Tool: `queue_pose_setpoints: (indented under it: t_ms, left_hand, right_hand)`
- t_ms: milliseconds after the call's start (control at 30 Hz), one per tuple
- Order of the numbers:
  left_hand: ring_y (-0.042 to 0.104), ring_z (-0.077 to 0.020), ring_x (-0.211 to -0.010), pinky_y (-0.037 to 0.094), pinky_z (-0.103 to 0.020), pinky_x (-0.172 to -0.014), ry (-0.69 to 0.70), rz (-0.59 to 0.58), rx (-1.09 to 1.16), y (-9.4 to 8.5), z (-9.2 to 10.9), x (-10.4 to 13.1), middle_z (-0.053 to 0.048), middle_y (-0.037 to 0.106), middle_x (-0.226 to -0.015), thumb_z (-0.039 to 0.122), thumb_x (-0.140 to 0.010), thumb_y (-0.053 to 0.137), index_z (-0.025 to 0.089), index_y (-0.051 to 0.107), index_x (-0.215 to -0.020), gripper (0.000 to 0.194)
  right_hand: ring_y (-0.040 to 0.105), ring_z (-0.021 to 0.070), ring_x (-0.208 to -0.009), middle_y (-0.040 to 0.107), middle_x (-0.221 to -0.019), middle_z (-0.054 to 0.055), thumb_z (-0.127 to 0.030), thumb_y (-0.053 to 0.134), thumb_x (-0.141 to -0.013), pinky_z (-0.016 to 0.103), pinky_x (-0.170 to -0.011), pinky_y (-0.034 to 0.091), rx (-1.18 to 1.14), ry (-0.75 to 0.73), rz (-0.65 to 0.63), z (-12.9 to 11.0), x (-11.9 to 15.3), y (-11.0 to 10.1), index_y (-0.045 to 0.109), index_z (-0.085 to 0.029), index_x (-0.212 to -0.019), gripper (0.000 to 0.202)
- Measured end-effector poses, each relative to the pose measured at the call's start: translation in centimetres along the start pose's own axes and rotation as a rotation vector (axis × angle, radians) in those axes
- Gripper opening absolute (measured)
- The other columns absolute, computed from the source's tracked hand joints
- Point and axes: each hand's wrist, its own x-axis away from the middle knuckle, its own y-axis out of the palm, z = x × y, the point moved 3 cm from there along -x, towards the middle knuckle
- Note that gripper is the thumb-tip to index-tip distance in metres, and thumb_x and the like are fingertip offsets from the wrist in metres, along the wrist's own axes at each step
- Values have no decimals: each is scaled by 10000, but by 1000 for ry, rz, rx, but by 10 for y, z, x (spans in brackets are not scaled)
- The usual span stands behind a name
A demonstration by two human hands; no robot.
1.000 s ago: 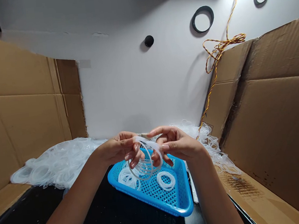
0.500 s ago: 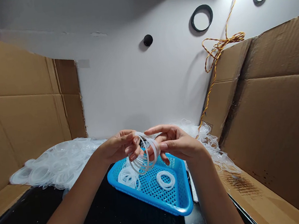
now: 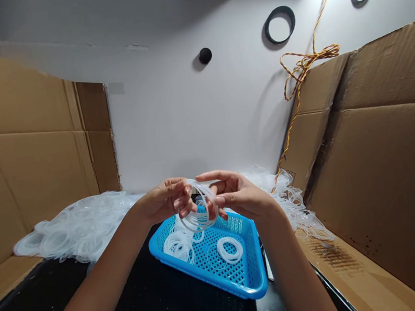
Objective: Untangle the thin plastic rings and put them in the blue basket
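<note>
A bundle of thin, translucent white rings (image 3: 199,220) hangs between my two hands, above a blue plastic basket (image 3: 210,279). My left hand (image 3: 169,199) pinches the bundle at its upper left between thumb and fingers. On the other side, my right hand (image 3: 236,192) grips the rings, thumb in front and some fingers inside the loops. Within the basket, a loose heap of white rings (image 3: 178,248) lies at the left. A neater stack of rings (image 3: 230,250) sits at the right, with a single thin ring beside it.
Clear bags of rings (image 3: 88,224) are piled at the left on the black tabletop (image 3: 142,302). Loose rings (image 3: 299,205) heap up at the right. Cardboard panels (image 3: 27,121) stand on both sides, and a twisted yellow cord (image 3: 296,110) hangs down the wall at right.
Both hands have shifted slightly, the right one a little up and left. The ring bundle has tilted and risen slightly, uncovering more of the rings in the basket.
</note>
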Motion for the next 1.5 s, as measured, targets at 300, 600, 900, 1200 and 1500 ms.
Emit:
queue_pose_setpoints:
  t_ms: [300, 600, 900, 1200, 1500]
  left_hand:
    - [509, -57, -414, 479, -201, -556, -6, 57, 32, -5, -1, -3, 89, 439, -407, 380, -685, 727, 157, 629, -654, 246]
    - [493, -63, -406, 494, -222, -545, -13, 112, 59, -12, -6, -4, 87, 441, -420, 381, -687, 722, 147, 618, -671, 257]
    - [480, -51, -391, 515, -219, -556, -15, 114, 35, -7, -3, -4, 91, 437, -414, 381, -683, 725, 144, 620, -653, 261]
    - [466, -52, -387, 499, -218, -539, 5, 135, -116, -11, -1, -4, 92, 448, -429, 454, -695, 692, 161, 607, -663, 306]
    - [610, -106, -584, 450, -202, -613, -275, 45, -597, -38, -9, -3, -3, 646, -580, 309, -821, 596, 126, 671, -747, 211]
  right_hand:
    - [663, 126, -675, 702, -739, 25, -190, 755, -673, 165, -478, 522, -39, 55, 45, 1, 0, -3, 585, -179, -1133, 490]
    - [654, 114, -672, 705, -749, 19, -150, 769, -643, 188, -529, 545, -55, 53, 63, -1, 0, 1, 604, -183, -1098, 485]
    - [655, 111, -647, 693, -701, 12, -175, 771, -644, 180, -515, 528, -28, 19, 61, 2, -1, 1, 621, -179, -1055, 438]
    - [655, 116, -697, 691, -750, 14, -201, 740, -697, 198, -560, 530, 45, 10, 38, 2, -1, -1, 619, -200, -1079, 400]
    - [596, 172, -993, 646, -1080, 95, -351, 601, -817, 325, -843, 478, 625, 213, 294, -8, 15, -29, 533, -188, -1203, 425]
